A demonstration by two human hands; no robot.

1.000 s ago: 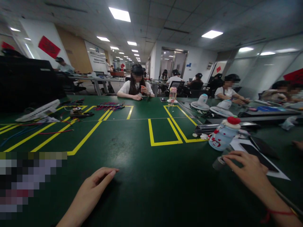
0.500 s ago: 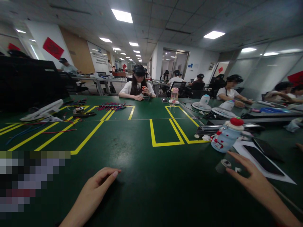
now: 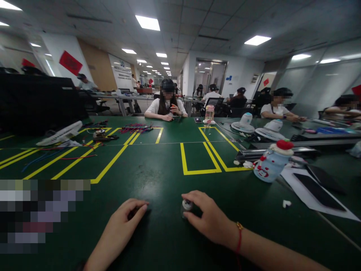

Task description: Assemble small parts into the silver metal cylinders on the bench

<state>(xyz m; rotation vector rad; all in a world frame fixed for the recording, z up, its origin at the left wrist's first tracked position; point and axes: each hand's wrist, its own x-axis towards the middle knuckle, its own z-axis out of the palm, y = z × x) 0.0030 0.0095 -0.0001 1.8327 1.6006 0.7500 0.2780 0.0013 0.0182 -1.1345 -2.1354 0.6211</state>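
My right hand (image 3: 210, 216), with a red cord bracelet at the wrist, grips a small grey cylinder (image 3: 186, 205) between thumb and fingers. The cylinder stands upright on the green table, its pale round top with a dark centre facing up. To the left of it, my left hand (image 3: 126, 218) rests on the table with fingers curled and the thumb against the index finger. Nothing shows in that hand. A small white piece (image 3: 287, 203) lies farther right on the table.
Yellow tape (image 3: 201, 172) marks out areas on the table. At the right are a light blue bottle (image 3: 269, 165), a black flat object (image 3: 318, 192) on white paper and small fans (image 3: 242, 123). Wires (image 3: 137, 128) lie at the left. Across the table sits a person (image 3: 166, 103).
My right hand has moved left from beside the blue bottle to the middle front, bringing the grey cylinder with it. My left hand keeps its pose; the view has shifted slightly.
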